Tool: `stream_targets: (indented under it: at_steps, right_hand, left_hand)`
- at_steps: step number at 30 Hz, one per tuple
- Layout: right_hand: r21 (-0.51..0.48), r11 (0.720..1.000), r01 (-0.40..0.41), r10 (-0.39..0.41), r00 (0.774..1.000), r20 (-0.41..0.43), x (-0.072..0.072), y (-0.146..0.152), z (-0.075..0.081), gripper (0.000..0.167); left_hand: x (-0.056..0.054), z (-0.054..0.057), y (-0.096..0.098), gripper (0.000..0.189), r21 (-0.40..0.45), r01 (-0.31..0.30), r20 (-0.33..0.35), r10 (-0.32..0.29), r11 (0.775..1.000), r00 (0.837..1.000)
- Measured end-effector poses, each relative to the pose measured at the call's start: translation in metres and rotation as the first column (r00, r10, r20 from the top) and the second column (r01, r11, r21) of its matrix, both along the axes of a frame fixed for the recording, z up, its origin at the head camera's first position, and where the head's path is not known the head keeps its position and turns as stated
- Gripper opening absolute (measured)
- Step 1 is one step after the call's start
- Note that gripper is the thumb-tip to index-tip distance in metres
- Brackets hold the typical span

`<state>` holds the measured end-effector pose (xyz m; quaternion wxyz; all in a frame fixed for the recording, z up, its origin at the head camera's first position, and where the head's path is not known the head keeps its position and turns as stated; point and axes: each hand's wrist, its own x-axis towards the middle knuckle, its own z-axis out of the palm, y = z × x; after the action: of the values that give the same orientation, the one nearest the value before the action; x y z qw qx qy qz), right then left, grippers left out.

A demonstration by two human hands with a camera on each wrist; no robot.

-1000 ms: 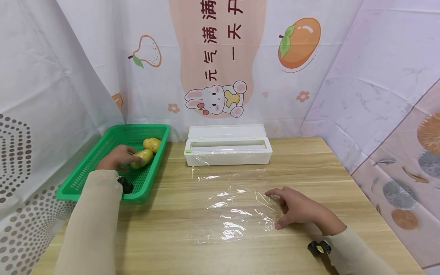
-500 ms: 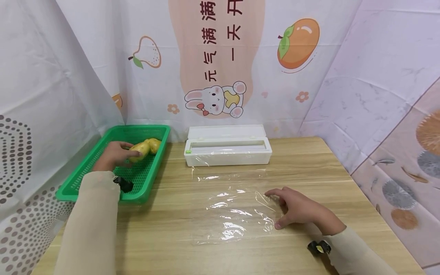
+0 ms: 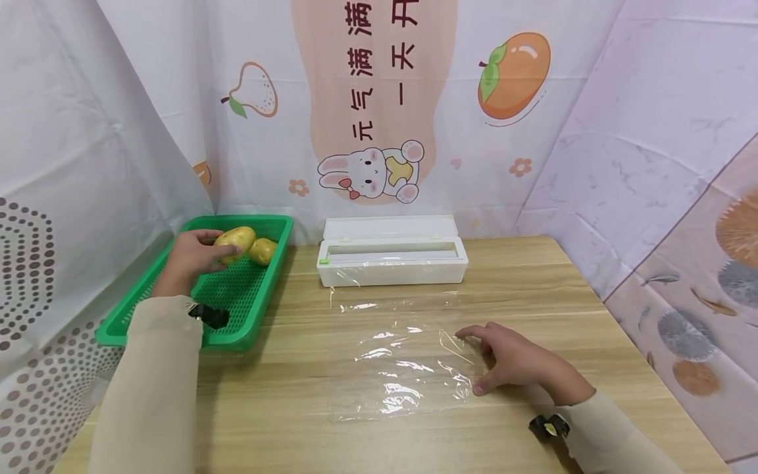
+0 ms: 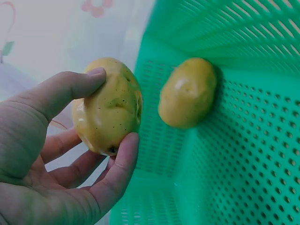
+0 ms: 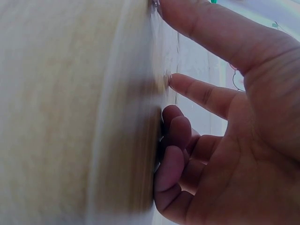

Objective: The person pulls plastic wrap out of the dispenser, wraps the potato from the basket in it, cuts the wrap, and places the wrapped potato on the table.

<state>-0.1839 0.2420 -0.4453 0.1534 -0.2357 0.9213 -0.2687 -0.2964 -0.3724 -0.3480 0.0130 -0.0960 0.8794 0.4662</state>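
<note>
My left hand (image 3: 191,257) grips a yellow potato (image 3: 239,239) between thumb and fingers over the green basket (image 3: 233,341). In the left wrist view, the held potato (image 4: 108,105) shows small dark specks and a dent. A second potato (image 4: 187,93) lies in the basket beside it. Clear plastic film (image 3: 379,375) is spread on the table, reaching toward me from the white film box (image 3: 393,272). My right hand (image 3: 521,359) rests at the film's right edge, thumb and index fingertips on it. In the right wrist view, that hand's (image 5: 234,154) other fingers are bent.
The film box stands at the back of the wooden table (image 3: 278,421), its lid (image 3: 391,228) raised. Printed curtains (image 3: 249,158) close off the back and both sides. The basket sits at the table's left.
My left hand has lifted its potato up from the basket, drawing slightly back to the left. The second potato stays in the basket. The right hand has kept its place on the film.
</note>
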Motion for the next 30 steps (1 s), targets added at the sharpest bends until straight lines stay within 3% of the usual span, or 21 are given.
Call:
stream_targets:
  at_steps: [7,18,24,30]
  right_hand:
    - [-0.015,1.000,0.001,-0.001,1.000,-0.009,0.000,0.001,0.000,0.099]
    - [0.002,1.000,0.003,-0.003,1.000,0.005,0.003,0.001,0.000,0.099]
    - [-0.004,1.000,-0.007,0.007,1.000,-0.001,0.000,0.000,0.001,0.100]
    - [-0.004,1.000,-0.003,0.003,1.000,0.002,0.000,0.001,0.001,0.101]
  left_hand:
    - [0.007,0.016,0.010,0.093,0.060,-0.035,-0.066,0.039,0.998,0.997]
    - [0.039,0.023,0.026,0.087,0.079,-0.091,-0.179,0.104,0.993,0.978]
    - [0.052,0.032,0.046,0.083,0.140,-0.076,-0.223,0.106,0.987,0.969]
    - [0.063,0.039,0.064,0.081,0.103,-0.067,-0.263,0.093,0.992,0.960]
